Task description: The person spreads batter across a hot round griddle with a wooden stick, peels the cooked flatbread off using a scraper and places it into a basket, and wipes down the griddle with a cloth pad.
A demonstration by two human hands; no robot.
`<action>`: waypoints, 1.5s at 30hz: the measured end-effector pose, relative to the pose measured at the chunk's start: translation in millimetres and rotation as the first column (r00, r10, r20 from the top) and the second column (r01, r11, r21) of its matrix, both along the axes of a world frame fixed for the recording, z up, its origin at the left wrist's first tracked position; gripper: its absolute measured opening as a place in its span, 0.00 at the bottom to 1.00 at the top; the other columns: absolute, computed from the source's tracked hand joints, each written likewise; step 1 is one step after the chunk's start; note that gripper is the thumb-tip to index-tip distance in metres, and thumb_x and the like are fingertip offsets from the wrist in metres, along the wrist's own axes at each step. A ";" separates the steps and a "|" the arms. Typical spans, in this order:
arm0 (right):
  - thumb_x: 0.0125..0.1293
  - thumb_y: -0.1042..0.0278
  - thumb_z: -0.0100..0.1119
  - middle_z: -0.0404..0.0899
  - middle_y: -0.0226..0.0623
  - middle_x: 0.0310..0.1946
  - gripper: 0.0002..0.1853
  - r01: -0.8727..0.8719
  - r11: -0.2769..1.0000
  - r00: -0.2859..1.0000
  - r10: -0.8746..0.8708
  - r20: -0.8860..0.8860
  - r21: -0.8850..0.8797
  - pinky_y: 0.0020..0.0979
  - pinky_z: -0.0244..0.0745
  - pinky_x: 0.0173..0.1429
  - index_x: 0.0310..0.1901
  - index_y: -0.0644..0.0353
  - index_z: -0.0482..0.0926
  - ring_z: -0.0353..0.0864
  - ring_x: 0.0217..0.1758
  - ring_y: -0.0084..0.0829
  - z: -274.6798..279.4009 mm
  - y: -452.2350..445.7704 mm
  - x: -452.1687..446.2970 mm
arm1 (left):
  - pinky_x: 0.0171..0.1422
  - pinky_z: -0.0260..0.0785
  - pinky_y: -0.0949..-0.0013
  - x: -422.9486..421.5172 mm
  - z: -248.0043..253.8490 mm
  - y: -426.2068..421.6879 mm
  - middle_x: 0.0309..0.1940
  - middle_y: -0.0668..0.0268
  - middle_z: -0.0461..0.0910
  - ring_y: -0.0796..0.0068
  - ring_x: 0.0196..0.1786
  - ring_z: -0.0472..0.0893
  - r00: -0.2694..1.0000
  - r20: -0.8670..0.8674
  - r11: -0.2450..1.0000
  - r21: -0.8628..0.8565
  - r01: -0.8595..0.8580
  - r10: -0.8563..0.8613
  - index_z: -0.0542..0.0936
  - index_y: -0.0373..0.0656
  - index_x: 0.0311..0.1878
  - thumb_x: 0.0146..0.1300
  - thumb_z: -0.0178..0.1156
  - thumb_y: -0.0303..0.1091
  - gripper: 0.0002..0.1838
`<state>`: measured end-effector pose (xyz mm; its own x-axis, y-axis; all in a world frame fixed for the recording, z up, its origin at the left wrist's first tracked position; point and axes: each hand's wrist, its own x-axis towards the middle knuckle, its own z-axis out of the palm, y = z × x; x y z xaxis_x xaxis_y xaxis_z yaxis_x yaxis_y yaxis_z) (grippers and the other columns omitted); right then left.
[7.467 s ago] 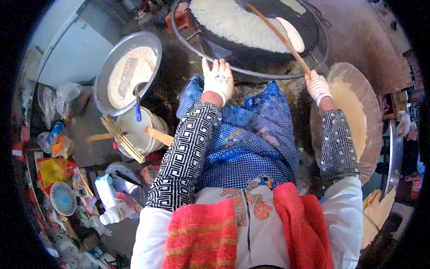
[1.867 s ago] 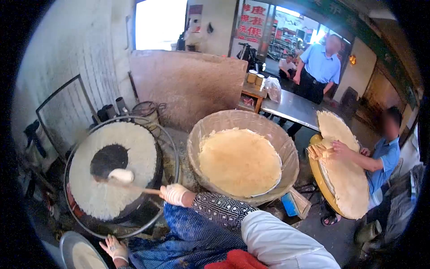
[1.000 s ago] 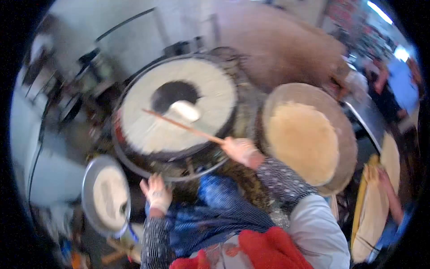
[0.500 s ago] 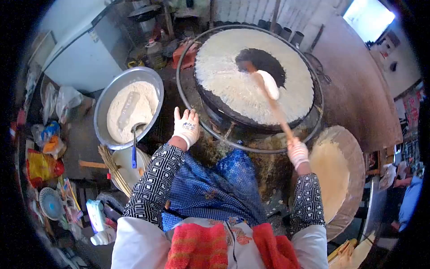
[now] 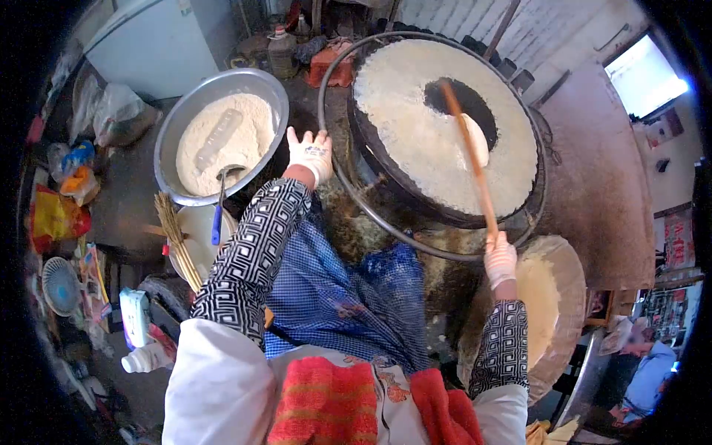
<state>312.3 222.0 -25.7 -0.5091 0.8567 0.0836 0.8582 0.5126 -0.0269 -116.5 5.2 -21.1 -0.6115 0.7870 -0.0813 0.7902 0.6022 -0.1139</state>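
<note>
My right hand, in a whitish glove, is closed round the lower end of a long wooden spreader. The spreader reaches over a large round griddle, and a lump of white dough lies against its side. A pale, thin layer of batter covers most of the griddle, leaving a dark patch near the middle. My left hand, also gloved, has its fingers spread beside the metal ring that circles the griddle. Its fingertips appear to touch that ring.
Left of me, a metal basin of flour holds a clear plastic bottle and a blue-handled ladle. A straw brush lies over a white bucket. On the right stands a wide round tray with pale flat sheets.
The spreader and the dough have shifted over the griddle, with the spreader now steeper. The view has turned slightly. My left hand stays by the ring.
</note>
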 end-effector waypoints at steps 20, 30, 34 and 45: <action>0.73 0.50 0.49 0.79 0.58 0.26 0.17 0.014 0.998 0.999 -0.012 -0.043 0.055 0.57 0.72 0.34 0.39 0.57 0.72 0.80 0.30 0.61 -14.9 9.7 25.0 | 0.78 0.41 0.27 181.5 -36.5 -24.4 0.68 0.55 0.71 0.59 0.72 0.68 0.899 -0.165 0.914 -0.094 0.394 -0.405 0.72 0.38 0.65 0.69 0.44 0.29 0.22; 0.74 0.51 0.48 0.81 0.59 0.28 0.19 0.096 0.995 0.995 -0.096 0.010 0.031 0.55 0.74 0.38 0.41 0.60 0.76 0.81 0.35 0.61 -16.9 13.3 17.6 | 0.77 0.37 0.27 124.1 -63.0 -23.0 0.64 0.54 0.74 0.57 0.70 0.70 0.894 -0.333 0.952 -0.040 0.305 -0.300 0.73 0.36 0.62 0.69 0.44 0.32 0.21; 0.74 0.51 0.48 0.81 0.58 0.28 0.18 0.108 0.992 0.992 -0.112 0.051 0.060 0.56 0.75 0.37 0.41 0.60 0.73 0.82 0.33 0.59 -19.0 29.6 20.1 | 0.76 0.30 0.26 107.6 -25.1 -26.2 0.70 0.57 0.69 0.58 0.73 0.66 0.953 -0.166 0.967 -0.074 0.243 -0.252 0.70 0.39 0.67 0.72 0.38 0.32 0.24; 0.73 0.50 0.49 0.80 0.58 0.26 0.18 0.170 0.982 0.984 -0.174 0.034 0.085 0.58 0.73 0.37 0.41 0.59 0.76 0.80 0.31 0.62 -40.5 60.6 53.0 | 0.78 0.30 0.29 26.7 -4.1 -10.3 0.75 0.57 0.62 0.59 0.76 0.62 0.996 -0.063 0.997 -0.048 0.067 -0.070 0.67 0.38 0.70 0.72 0.40 0.31 0.25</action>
